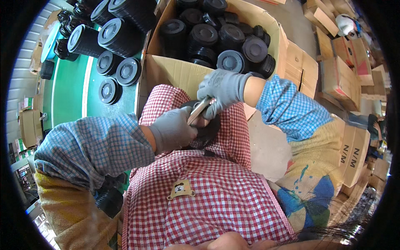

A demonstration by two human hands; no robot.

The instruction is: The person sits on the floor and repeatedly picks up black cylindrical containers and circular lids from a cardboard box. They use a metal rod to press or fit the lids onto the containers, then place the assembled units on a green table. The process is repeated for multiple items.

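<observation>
Above my lap, my left hand (173,128) and my right hand (221,91), both in grey gloves, are closed round a slim tan-and-silver piece (199,111). It slants between them, and the fingers cover most of it, so its kind cannot be told. Directly beneath, a black round disc-like part (211,132) lies against the red-and-white checked apron (208,183), partly hidden by the hands. Beyond my right hand stands an open cardboard box (175,68) holding many stacked round black lid-like parts (230,61).
On the green table (68,93) at the left, more black round parts (109,91) stand in stacks near its right edge. Cardboard cartons (341,83) are piled on the right. Another person (373,126) is at the far right edge.
</observation>
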